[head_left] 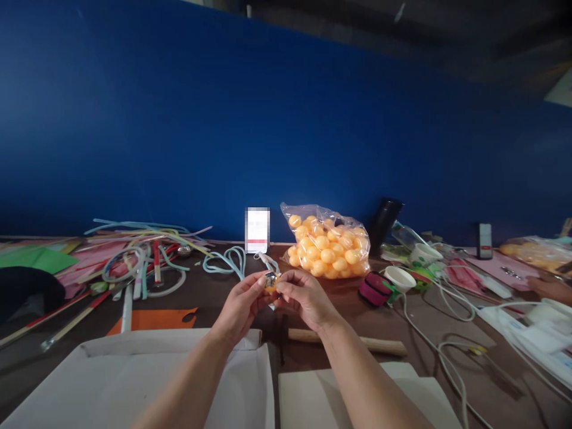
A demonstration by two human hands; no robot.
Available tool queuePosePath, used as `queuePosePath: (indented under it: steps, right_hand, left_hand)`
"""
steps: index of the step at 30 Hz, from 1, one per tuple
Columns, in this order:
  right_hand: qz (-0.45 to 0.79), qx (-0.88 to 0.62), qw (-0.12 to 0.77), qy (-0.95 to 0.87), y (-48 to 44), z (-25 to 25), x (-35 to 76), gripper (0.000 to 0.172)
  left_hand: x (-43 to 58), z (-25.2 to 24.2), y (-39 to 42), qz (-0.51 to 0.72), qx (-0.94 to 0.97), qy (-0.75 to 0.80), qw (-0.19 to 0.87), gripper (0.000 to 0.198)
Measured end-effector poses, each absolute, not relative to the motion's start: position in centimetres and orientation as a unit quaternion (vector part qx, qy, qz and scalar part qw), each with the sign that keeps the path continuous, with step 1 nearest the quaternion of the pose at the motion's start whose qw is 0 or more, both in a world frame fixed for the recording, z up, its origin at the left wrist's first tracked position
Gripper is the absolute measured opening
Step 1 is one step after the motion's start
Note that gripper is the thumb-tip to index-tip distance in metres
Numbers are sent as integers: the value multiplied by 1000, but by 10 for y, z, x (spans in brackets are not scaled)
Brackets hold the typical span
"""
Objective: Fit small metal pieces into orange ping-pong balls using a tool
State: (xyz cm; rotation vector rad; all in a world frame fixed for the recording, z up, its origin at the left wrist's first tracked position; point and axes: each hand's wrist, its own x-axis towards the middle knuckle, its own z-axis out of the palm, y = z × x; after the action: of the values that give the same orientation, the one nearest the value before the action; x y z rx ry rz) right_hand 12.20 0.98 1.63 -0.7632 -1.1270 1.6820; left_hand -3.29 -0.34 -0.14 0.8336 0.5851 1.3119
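My left hand (243, 304) and my right hand (306, 296) meet in front of me above the table. Pinched between their fingertips is a small orange-and-silver piece (271, 281), its kind too small to make out. Just behind the hands lies a coil of pale blue cord (227, 260). A clear plastic bag (328, 244) full of orange balls stands behind my right hand. Beneath the hands, a hammer's wooden handle (379, 345) lies crosswise, partly covered by my right forearm.
White sheets (179, 381) cover the near side of the brown table (344, 316). Tubes and sticks (143, 262) are heaped at left, by orange paper (156, 319). White cups (399, 278), a purple pouch (374, 289) and cables (442, 351) lie at right. Another person's hand (552, 289) is at far right.
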Motion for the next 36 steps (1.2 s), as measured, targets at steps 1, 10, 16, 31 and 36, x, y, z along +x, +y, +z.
queuePosePath:
  steps: [1, 10, 16, 31, 36]
  right_hand:
    - [688, -311, 469, -459, 10, 16, 122, 22]
    - [696, -296, 468, -457, 9, 16, 123, 21]
    - [700, -298, 462, -455, 9, 16, 123, 20]
    - [687, -311, 465, -464, 8, 18, 123, 23]
    - [676, -315, 467, -475, 9, 17, 123, 23]
  left_hand:
    - [-33, -1, -3, 583, 370, 261, 675, 31]
    - [-34, -2, -4, 574, 384, 254, 677, 29]
    - [-34, -1, -3, 572, 382, 251, 681, 32]
    - [-34, -2, -3, 574, 384, 255, 677, 31]
    - [-34, -4, -2, 574, 384, 255, 676, 29]
